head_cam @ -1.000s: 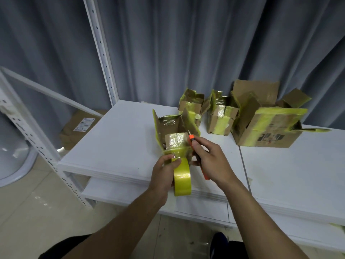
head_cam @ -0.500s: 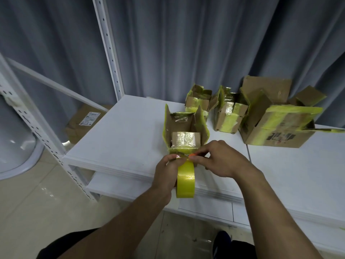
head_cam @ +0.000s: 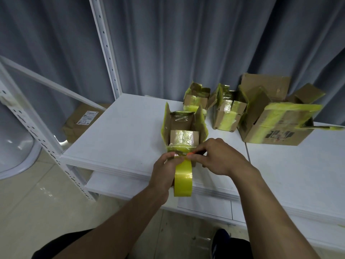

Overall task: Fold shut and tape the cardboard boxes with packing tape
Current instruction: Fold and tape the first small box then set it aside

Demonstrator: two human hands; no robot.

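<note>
noted small open box (head_cam: 183,136) at front edge of white table (head_cam: 121,137), flaps upright. gripping yellow tape roll (head_cam: 183,181) in left hand (head_cam: 164,171); pinching orange-tipped cutter (head_cam: 190,154) in right hand (head_cam: 219,157), against box front.

White table (head_cam: 121,131) front and centre, two tops butted together along a seam. Behind it, a grey pleated curtain (head_cam: 168,43) fills the whole back. A white perforated post (head_cam: 105,47) rises at the table's far left corner. Left of the table runs a slanted perforated rail (head_cam: 37,139). Beneath the table, a lower shelf (head_cam: 112,184), and pale glossy floor tiles (head_cam: 37,202) catching the light.
</note>
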